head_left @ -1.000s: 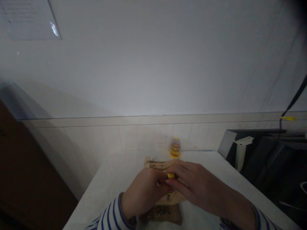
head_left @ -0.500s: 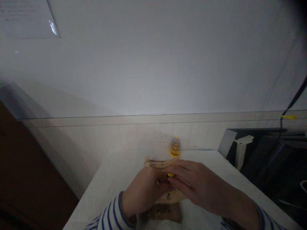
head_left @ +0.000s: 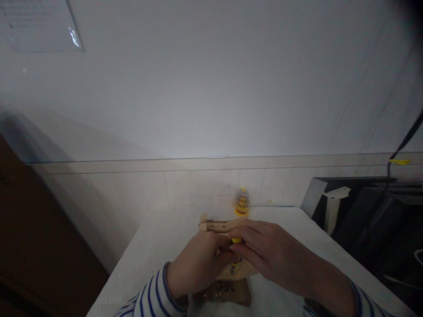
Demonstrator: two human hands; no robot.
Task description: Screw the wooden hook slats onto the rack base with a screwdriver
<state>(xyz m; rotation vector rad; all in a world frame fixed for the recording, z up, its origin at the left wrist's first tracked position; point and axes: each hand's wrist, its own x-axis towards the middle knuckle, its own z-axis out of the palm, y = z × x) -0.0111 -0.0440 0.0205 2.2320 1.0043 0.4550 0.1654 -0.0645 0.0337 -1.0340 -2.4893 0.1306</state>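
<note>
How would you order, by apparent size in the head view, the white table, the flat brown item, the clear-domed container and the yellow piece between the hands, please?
1. White table
2. Flat brown item, partly covered
3. Clear-domed container
4. Yellow piece, partly hidden, so ranked by its visible part

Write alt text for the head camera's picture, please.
A person's right hand holds a small yellow-topped object over pale wooden parts on a white table, the left hand close beside it. Both sleeves are striped; a brownish packet lies nearer the wearer, and a clear, yellow-based container stands beyond.
</note>
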